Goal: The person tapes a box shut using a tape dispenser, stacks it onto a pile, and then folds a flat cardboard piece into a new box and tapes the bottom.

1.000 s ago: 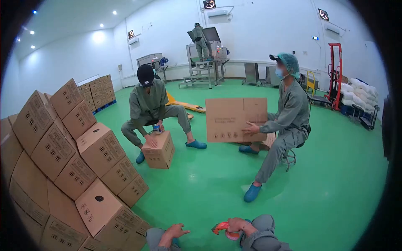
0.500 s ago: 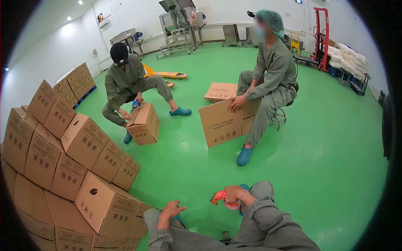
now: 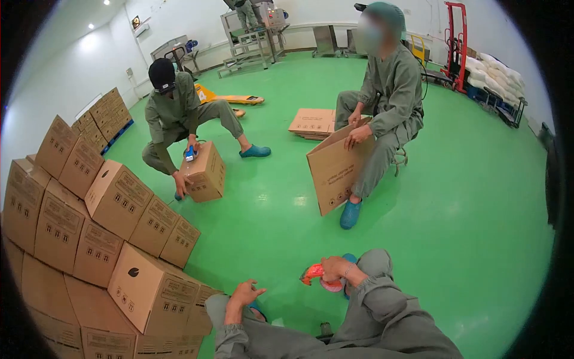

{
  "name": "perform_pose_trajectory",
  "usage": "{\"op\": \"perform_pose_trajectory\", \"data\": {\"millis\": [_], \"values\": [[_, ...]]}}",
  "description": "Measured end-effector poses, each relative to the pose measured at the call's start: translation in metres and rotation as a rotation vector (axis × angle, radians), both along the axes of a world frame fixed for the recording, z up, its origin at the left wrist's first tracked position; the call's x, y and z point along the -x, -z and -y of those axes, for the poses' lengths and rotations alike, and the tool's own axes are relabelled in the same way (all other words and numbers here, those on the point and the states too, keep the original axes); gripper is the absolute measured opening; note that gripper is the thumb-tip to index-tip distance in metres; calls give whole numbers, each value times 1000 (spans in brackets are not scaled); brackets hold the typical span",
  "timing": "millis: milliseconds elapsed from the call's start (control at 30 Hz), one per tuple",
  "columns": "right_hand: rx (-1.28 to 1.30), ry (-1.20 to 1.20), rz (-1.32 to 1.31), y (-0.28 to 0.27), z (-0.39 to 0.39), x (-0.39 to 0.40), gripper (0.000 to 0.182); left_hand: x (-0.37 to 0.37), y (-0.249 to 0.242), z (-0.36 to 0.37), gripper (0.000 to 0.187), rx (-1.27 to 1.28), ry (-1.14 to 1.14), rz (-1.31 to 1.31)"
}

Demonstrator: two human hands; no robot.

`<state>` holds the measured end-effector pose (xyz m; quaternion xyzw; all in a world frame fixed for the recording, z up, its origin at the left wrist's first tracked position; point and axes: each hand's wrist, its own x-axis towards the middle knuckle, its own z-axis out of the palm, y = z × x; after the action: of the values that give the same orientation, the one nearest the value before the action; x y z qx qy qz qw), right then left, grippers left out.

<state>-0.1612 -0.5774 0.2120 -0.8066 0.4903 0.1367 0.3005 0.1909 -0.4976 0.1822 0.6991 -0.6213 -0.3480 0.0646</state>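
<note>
My right hand [image 3: 338, 268] is closed around a red tape dispenser [image 3: 312, 273], held out in front of my right knee. A pinkish roll shows below the fingers. My left hand [image 3: 246, 294] rests by my left knee, holding nothing, with its fingers apart. Close to its left stands a cardboard carton [image 3: 146, 287] with a leaf mark, part of a stack of cartons. Across from me, a seated co-worker grips a partly opened carton blank [image 3: 338, 169] with both hands. Another co-worker, bent low, presses a blue tape dispenser [image 3: 191, 154] on top of a carton [image 3: 206, 173].
Flattened cartons [image 3: 312, 121] lie in a pile behind the seated co-worker. A yellow pallet jack [image 3: 230, 99] is on the green floor [image 3: 263, 221]. Farther back are a red lifter [image 3: 457, 51], white sacks [image 3: 493, 75], palletised cartons [image 3: 107, 119] and a metal platform [image 3: 245, 54].
The seated co-worker has turned the carton blank and spread it partly open. The other co-worker's blue dispenser has moved down onto the carton's top. My hands have barely moved.
</note>
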Motion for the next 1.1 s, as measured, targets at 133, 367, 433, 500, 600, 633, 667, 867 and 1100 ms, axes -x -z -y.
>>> {"op": "perform_pose_trajectory", "data": {"millis": [133, 367, 433, 500, 600, 633, 667, 867, 1100], "values": [[-22, 0, -23, 13, 2, 1, 50, 0, 1, 1, 71, -7, 12, -8], [9, 17, 28, 17, 1, 3, 51, 2, -3, 0, 70, -20, -17, -8], [13, 23, 34, 14, 1, 3, 51, 0, -1, 1, 70, -24, -24, -6], [10, 7, 20, 13, 1, 3, 50, -1, -1, 1, 69, -11, -15, -12], [50, 13, 37, 18, 1, 3, 47, 1, -5, -1, 68, -3, -13, -16], [47, 14, 37, 19, 0, 4, 47, 3, -7, -1, 68, -3, -21, -18], [48, 10, 38, 20, 0, 5, 48, 4, -7, -1, 68, -5, -20, -18], [43, 17, 31, 16, 0, 4, 47, 0, -3, -1, 67, 23, -10, -49], [25, 28, 31, 5, -2, 6, 47, 4, -7, -2, 67, 27, -22, -50]]}}
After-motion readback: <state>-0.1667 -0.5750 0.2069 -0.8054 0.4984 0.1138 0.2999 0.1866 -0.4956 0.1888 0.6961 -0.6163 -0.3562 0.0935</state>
